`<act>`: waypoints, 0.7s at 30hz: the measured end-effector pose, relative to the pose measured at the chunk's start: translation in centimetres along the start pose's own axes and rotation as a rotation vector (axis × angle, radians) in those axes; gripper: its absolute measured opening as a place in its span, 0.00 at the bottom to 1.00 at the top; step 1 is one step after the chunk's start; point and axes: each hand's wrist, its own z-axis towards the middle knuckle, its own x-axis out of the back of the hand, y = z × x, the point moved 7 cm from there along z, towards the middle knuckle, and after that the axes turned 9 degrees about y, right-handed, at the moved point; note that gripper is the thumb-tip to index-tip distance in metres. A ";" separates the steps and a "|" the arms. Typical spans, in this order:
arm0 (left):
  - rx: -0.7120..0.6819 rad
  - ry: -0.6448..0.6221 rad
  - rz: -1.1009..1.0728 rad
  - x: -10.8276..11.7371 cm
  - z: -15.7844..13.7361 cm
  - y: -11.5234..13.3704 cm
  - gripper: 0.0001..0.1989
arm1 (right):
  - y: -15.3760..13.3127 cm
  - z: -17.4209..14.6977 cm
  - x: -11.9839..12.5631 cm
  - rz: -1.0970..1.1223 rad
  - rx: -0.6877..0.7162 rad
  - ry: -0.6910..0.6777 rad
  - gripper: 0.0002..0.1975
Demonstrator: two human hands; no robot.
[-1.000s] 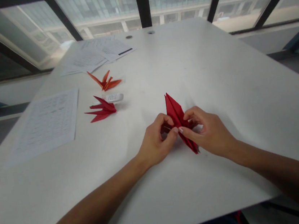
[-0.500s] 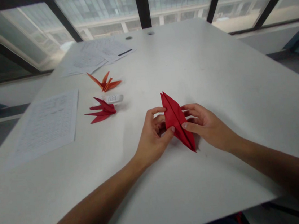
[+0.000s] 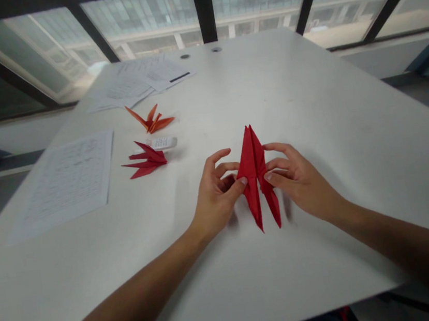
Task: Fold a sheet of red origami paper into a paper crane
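Note:
A red folded origami paper (image 3: 250,164) is held between my two hands, just above the white table. Its narrow points face away from me, and two separate legs hang toward me with a gap between them. My left hand (image 3: 221,188) pinches its left edge with thumb and fingers, the index finger raised off the paper. On the right edge, my right hand (image 3: 292,172) grips it, thumb on the near face and fingers behind. The fingertips behind the paper are partly hidden.
On the white table (image 3: 311,117), a dark red folded paper piece (image 3: 147,160) lies to the left beside a small white labelled object (image 3: 163,143). An orange paper crane (image 3: 150,120) sits beyond. Printed sheets lie at left (image 3: 68,178) and a stack of papers (image 3: 127,82) farther back.
The red paper has turned from a slant to nearly upright in view, and its near end has spread into two legs. My left index finger has come off the paper.

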 end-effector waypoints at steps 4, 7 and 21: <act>0.030 -0.061 -0.026 -0.3 -0.2 -0.2 0.35 | -1.4 -0.8 -0.2 -0.293 0.230 -0.022 0.21; 0.052 -0.106 -0.019 -0.5 -0.4 -0.5 0.33 | -1.5 -1.1 -0.8 -0.409 0.272 -0.079 0.14; 0.090 -0.098 -0.027 -0.2 -0.2 -0.8 0.25 | -0.3 -0.4 -0.8 0.002 -0.019 -0.083 0.16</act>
